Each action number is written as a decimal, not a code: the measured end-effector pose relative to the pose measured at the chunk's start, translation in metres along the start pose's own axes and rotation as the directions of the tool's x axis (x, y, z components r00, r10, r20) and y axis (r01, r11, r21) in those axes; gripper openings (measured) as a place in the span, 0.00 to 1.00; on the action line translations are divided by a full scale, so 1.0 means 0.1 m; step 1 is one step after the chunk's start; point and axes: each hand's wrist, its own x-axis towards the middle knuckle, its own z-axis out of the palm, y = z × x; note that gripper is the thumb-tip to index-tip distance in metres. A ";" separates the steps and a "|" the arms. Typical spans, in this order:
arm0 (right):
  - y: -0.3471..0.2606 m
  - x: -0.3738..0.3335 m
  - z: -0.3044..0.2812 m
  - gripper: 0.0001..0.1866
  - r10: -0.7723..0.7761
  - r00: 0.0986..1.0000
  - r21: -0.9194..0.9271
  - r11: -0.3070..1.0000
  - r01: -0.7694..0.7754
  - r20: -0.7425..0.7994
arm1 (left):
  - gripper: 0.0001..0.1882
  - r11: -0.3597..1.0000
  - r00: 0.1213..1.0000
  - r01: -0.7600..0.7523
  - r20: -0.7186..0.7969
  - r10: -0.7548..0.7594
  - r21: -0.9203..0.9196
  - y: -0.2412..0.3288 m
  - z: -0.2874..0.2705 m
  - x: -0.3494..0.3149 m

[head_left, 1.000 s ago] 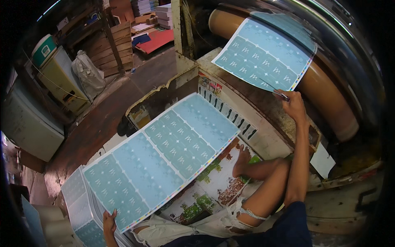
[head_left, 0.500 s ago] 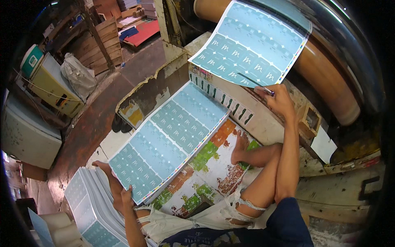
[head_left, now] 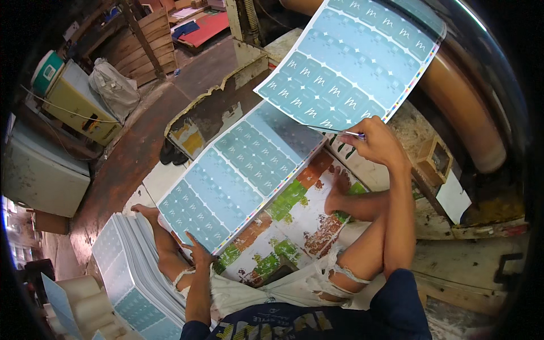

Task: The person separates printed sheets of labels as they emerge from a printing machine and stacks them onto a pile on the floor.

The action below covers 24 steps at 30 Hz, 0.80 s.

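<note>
Right hand [head_left: 374,144]: thin tool [head_left: 356,135] is gripped at lower edge of upper sheet [head_left: 351,62].
Left hand [head_left: 199,253]: unclenched; fingers are laid at near end of lower sheet [head_left: 235,178].

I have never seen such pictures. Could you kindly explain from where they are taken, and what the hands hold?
There is no robot here: a person works bare-handed. A fisheye camera worn on the head looks down, so straight edges appear bent. The right hand holds a slim tool at the lower edge of a blue-green printed sheet, which hangs by a large brown roller. The left hand touches the near end of a similar sheet lying in front. More sheets are stacked at left.
</note>
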 end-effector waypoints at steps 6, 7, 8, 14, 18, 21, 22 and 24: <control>-0.18 0.07 0.17 0.11 -0.236 0.971 0.029 0.971 0.235 0.041 | 0.75 0.911 0.928 -0.349 -0.051 0.368 0.218 0.63 0.30 0.10; -0.07 0.09 0.28 0.11 -0.311 0.950 0.035 0.950 0.311 -0.005 | 0.67 0.812 0.809 -0.564 -0.097 0.580 0.151 0.74 0.47 0.29; -0.07 0.08 0.33 0.11 -0.313 0.950 0.031 0.949 0.313 -0.006 | 0.61 0.769 0.772 -0.627 -0.034 0.635 0.126 1.04 0.54 0.39; -0.23 0.00 0.56 0.13 -0.269 0.935 0.135 0.961 0.243 0.233 | 0.45 0.700 0.711 -0.700 0.239 0.662 0.142 1.90 0.94 0.79; -0.17 -0.09 0.52 0.14 -0.272 0.931 0.125 0.961 0.248 0.242 | 0.45 0.696 0.724 -0.688 0.268 0.635 0.208 2.20 0.95 0.56; -0.32 0.05 0.44 0.14 -0.329 0.868 0.138 0.944 0.299 0.371 | 0.46 0.703 0.721 -0.681 0.357 0.594 0.206 2.26 0.68 0.60; -0.36 0.09 0.45 0.13 -0.382 0.811 0.174 0.924 0.341 0.442 | 0.45 0.767 0.695 -0.591 0.326 0.641 -0.248 2.22 0.63 0.63; -0.42 0.05 0.56 0.13 -0.379 0.817 0.197 0.925 0.324 0.435 | 0.41 0.404 0.689 -0.031 0.274 0.672 -0.914 2.26 0.54 0.43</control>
